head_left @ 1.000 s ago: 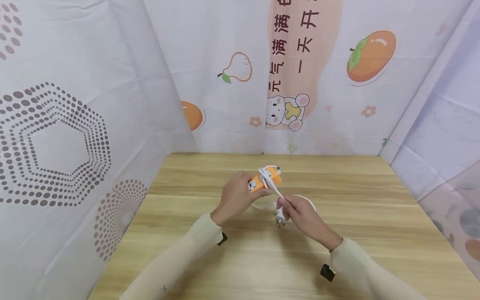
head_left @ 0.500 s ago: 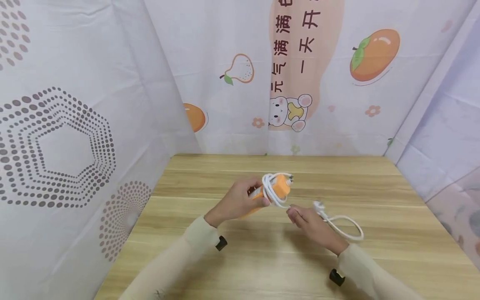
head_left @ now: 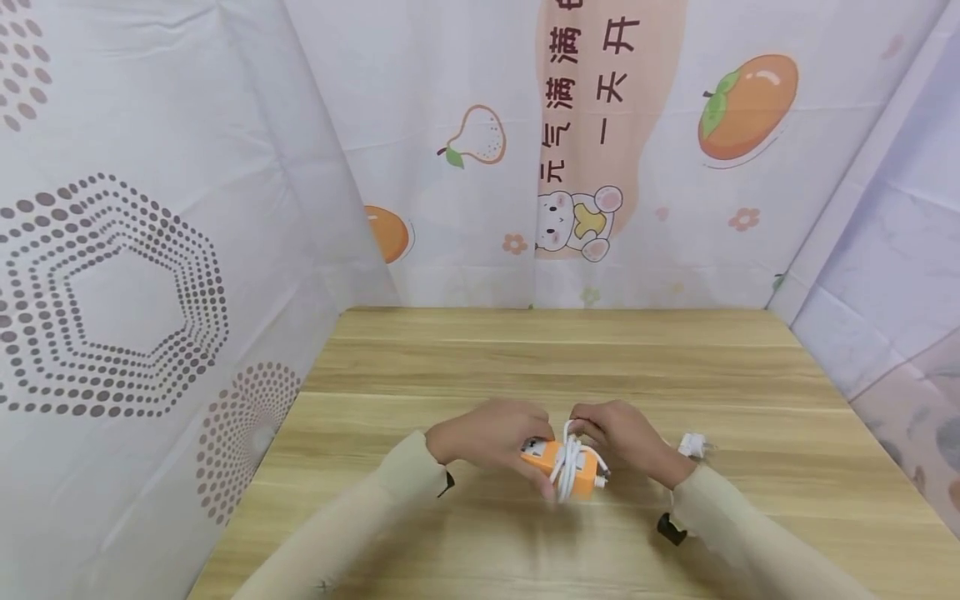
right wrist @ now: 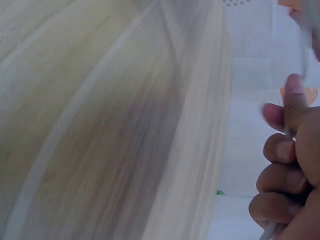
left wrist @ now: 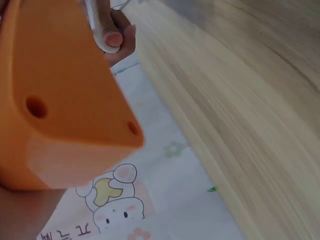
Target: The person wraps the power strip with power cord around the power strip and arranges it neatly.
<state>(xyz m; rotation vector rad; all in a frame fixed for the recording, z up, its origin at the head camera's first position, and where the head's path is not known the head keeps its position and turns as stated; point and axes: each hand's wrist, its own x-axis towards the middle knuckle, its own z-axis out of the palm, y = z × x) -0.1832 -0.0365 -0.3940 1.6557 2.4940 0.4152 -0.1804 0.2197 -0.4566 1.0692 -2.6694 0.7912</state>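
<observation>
An orange power strip (head_left: 583, 486) lies in the grip of my left hand (head_left: 497, 435), its thumb along the near side. White cord (head_left: 567, 473) loops several times around the strip's middle. My right hand (head_left: 624, 435) pinches a length of this cord just right of the strip, raised above the table. In the right wrist view the fingers of the right hand (right wrist: 295, 165) are curled, and the cord passes through them. The left wrist view shows the strip's orange casing (left wrist: 65, 75) up close, with two round holes. A white plug (head_left: 693, 445) at the cord's end shows behind the right forearm.
The wooden table (head_left: 420, 358) spreads beneath both arms. Printed white curtains (head_left: 450, 217) hang behind it and along both sides. A dark wrist device (head_left: 671, 529) sits under the right cuff.
The strip has come nearer and tilted level, in the left hand. My right hand has passed around with the cord toward the strip's far side. The plug has swung right and nearer.
</observation>
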